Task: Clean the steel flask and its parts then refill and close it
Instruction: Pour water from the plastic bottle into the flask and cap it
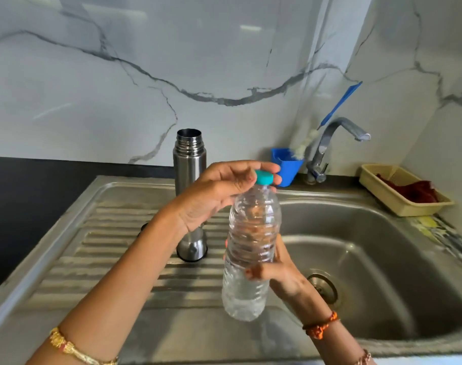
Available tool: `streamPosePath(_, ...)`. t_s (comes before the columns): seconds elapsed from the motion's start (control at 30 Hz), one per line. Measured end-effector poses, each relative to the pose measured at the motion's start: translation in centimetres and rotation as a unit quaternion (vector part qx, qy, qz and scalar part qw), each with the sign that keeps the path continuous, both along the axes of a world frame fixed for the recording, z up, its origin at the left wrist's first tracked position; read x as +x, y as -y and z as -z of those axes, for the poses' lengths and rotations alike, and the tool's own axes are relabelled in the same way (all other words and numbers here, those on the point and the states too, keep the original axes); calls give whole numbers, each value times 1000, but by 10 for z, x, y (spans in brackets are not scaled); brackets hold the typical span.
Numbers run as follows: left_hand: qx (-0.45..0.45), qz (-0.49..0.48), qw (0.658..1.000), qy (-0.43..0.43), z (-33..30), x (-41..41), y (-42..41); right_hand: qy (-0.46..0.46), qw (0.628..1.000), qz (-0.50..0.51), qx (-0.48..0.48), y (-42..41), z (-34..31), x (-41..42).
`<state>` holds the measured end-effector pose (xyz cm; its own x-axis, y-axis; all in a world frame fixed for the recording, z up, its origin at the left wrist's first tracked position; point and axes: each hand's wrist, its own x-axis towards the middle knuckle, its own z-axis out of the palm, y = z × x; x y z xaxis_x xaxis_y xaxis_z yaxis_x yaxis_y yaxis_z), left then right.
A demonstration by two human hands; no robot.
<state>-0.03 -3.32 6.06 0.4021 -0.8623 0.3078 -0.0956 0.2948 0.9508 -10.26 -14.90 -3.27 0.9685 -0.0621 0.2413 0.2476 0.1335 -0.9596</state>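
Observation:
The steel flask [189, 158] stands open and upright at the back of the drainboard, its threaded neck bare. Its steel cup lid [192, 245] sits upside-down on the ribbed drainboard, partly hidden behind my left wrist. A clear plastic water bottle [251, 248], holding water, hangs tilted above the sink's edge. My right hand [280, 272] grips the bottle's lower body from behind. My left hand [219, 191] pinches the bottle's teal cap [264, 177] with thumb and fingertips.
The steel sink basin [369, 259] with its drain lies to the right, the tap [338, 138] behind it. A blue cup [286, 164] holds a blue-handled bottle brush [340, 104]. A beige basket [398, 198] with a red cloth sits at the back right. A dark counter lies at left.

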Motion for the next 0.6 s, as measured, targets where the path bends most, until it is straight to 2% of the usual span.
streamPosePath(0.07,-7,1,1000,-5,2,-2,0,-2,999,-41,15,-2,3,0)
streamPosePath(0.17,-38,-13,999,-19,-2,-2,-4,2,999,-39,23,-7,-2,6)
streamPosePath(0.27,-54,28,998,-28,-7,1,-17,-2,998,-62,26,-11,-7,13)
streamPosePath(0.4,-51,107,992,40,-22,4,-37,4,971,-234,40,-27,-10,20)
streamPosePath(0.47,-53,122,989,67,-25,6,-41,13,956,-290,51,-33,-10,23)
streamPosePath(0.53,-61,98,992,55,-23,8,-42,7,962,-270,41,-37,-13,24)
streamPosePath(0.6,-82,77,993,36,-16,13,-43,-5,986,-164,12,-37,-15,22)
